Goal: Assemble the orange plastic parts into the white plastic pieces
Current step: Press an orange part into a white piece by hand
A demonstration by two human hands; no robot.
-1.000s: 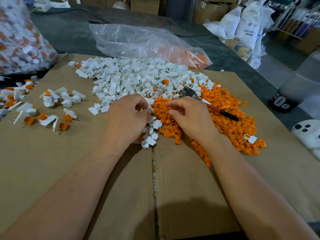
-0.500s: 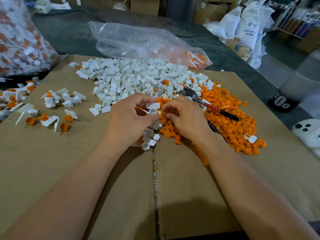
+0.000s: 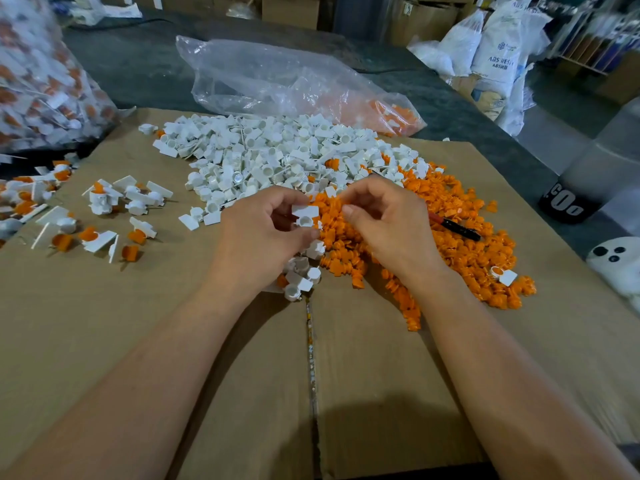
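Our left hand [image 3: 263,230] has lifted a small white plastic ring piece [image 3: 304,214], pinched; our right hand [image 3: 388,220] curls beside it, contents unseen. Few assembled pieces [image 3: 100,237] lie at the surface's [image 3: 138,323] left edge; the white heap [image 3: 277,150] and orange heap [image 3: 467,244] remain.

Two hands of mine: left hand [image 3: 263,233], right hand [image 3: 391,225] — one tool [image 3: 457,228] — white pieces [image 3: 277,157], orange parts [image 3: 460,261] past counting.

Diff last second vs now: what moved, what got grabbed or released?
The left hand brought a white piece up into view and now pinches it; a second ago none showed in its grip. The right hand lifted its fingers off the orange parts and curls beside the piece; whether it holds one is hidden. The white pile, assembled pieces and cardboard stayed put.
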